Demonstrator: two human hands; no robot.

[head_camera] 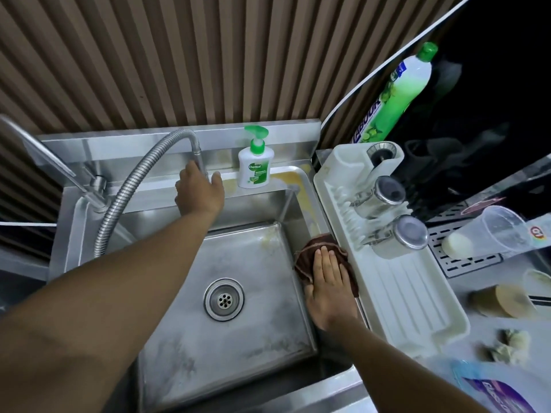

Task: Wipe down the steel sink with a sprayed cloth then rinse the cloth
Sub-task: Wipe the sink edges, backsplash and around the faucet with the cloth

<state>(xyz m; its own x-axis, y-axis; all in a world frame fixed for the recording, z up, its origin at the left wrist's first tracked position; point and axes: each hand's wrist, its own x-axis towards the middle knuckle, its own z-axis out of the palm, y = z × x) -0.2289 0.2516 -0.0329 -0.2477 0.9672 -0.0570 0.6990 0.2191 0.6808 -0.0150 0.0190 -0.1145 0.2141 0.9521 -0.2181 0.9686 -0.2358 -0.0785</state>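
Head view shows the brown cloth lying on the right rim of the steel sink, its outer edge touching the white dish rack. The right hand lies flat on top of it, fingers straight and held together, pressing down rather than pinching, and pointing toward the back wall. That rim runs front to back alongside the rack, so the wiping stroke probably follows the same line, away from the body, toward the yellowish staining at the back right corner near the soap bottle. The left hand is well apart from the cloth, up at the back ledge, where its fingers and thumb appear to curl round the end of the flexible hose; the nozzle itself is hidden behind the hand. For rinsing, the cloth would have to travel left and back over the basin toward that hose end, or the hose be swung right; the right hand is plainly the nearer one to carry it. No water can be seen flowing, and the drain sits between the two arms
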